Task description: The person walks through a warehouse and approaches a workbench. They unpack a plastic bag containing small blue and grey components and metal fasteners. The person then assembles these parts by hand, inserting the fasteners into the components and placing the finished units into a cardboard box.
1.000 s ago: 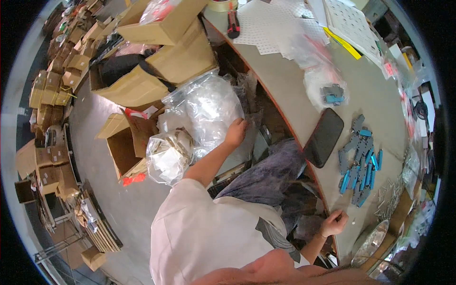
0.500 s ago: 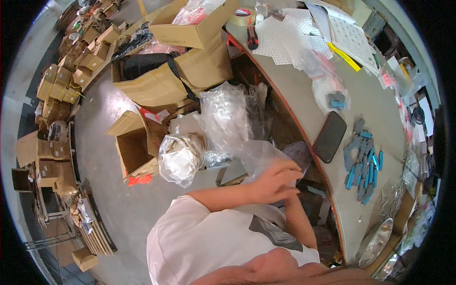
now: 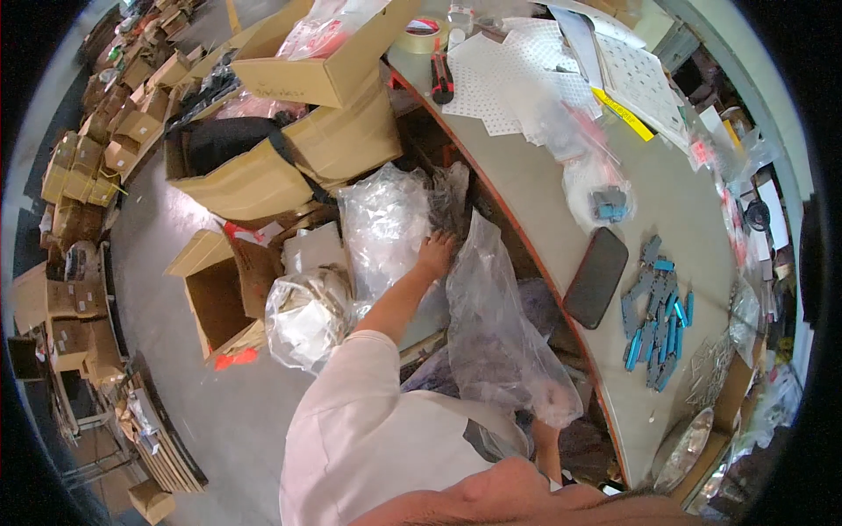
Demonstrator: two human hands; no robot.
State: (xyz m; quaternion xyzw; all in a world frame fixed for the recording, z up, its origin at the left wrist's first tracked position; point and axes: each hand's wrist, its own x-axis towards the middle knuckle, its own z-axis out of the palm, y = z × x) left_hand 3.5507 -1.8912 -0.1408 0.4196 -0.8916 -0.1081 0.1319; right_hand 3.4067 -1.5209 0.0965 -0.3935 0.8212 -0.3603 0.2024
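Note:
My left hand (image 3: pixel 436 252) reaches forward, fingers spread, at the edge of a pile of clear plastic bags (image 3: pixel 381 219) beside the table. Close to my body, my right hand (image 3: pixel 553 401) is closed on a large clear plastic bag (image 3: pixel 491 316). The film covers that hand, so its fingers show only through the plastic. This bag stretches away from my right hand over my lap, its far end near the table edge.
On the table (image 3: pixel 526 188) to my right lie a black phone (image 3: pixel 596 278), several grey-and-blue parts (image 3: pixel 658 316), a bagged part (image 3: pixel 608 203), paper sheets (image 3: pixel 504 83) and a red-black cutter (image 3: pixel 441 77). Cardboard boxes (image 3: pixel 289 162) and an open carton (image 3: pixel 219 294) stand to the left.
My hands, close together before, are now apart. The left has moved forward to the bag pile; the right has drawn back toward my body with the bag, which is now stretched out long.

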